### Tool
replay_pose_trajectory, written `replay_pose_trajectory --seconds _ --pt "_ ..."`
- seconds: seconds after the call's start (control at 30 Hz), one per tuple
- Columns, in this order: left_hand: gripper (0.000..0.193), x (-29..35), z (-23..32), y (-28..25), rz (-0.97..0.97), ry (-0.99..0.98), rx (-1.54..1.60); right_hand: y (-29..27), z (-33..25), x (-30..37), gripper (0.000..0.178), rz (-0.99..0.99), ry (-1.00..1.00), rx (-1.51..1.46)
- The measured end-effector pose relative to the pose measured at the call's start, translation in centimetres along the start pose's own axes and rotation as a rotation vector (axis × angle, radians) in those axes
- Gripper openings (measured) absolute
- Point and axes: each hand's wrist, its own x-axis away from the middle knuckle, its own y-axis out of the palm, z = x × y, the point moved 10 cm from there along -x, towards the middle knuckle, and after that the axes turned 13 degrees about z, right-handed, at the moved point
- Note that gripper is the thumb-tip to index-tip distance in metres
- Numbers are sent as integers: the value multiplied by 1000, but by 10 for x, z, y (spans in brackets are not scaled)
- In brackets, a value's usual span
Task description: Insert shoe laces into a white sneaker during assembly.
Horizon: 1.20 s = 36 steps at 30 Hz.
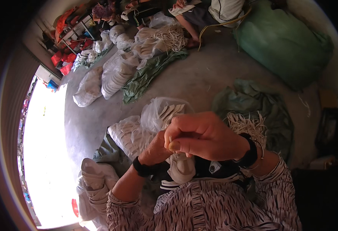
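Note:
In front of my chest my right hand (pixel 209 134) is closed, thumb and forefinger pinching a thin pale shoelace (pixel 171 138) whose tip sticks up. My left hand (pixel 156 148) is right beside it, partly behind it; its fingers are mostly hidden, so I cannot tell what they grip. Just below both hands a whitish shoe (pixel 182 168) rests over my lap, its toe toward me. Its upper part is hidden behind my hands. Dark cloth with white stripes (pixel 215 177) lies across my lap beside the shoe.
A bundle of white laces (pixel 246 124) lies on a green sack (pixel 269 102) ahead right. Clear bags of pale shoe parts (pixel 127 134) stand ahead left, with more (pixel 117 73) farther off. A large stuffed green sack (pixel 284 46) stands far right. Other people (pixel 194 17) sit at the back.

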Motion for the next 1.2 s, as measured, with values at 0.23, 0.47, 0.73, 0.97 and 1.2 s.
replay_pose_trajectory --seconds 0.23,0.47,0.73,0.97,1.2 --pt "33 11 -29 -142 657 -96 180 -140 45 43 11 637 115 -331" --pt "26 138 -78 -377 1118 -84 561 -469 96 315 11 1390 -80 -750" --pt "13 45 7 -3 72 428 -965 -202 119 106 11 792 441 166" --pt "16 17 -29 30 -149 364 -1375 -70 145 67 15 97 484 663" --pt "25 6 -44 11 -318 84 -1380 -135 166 93 9 594 754 -35"
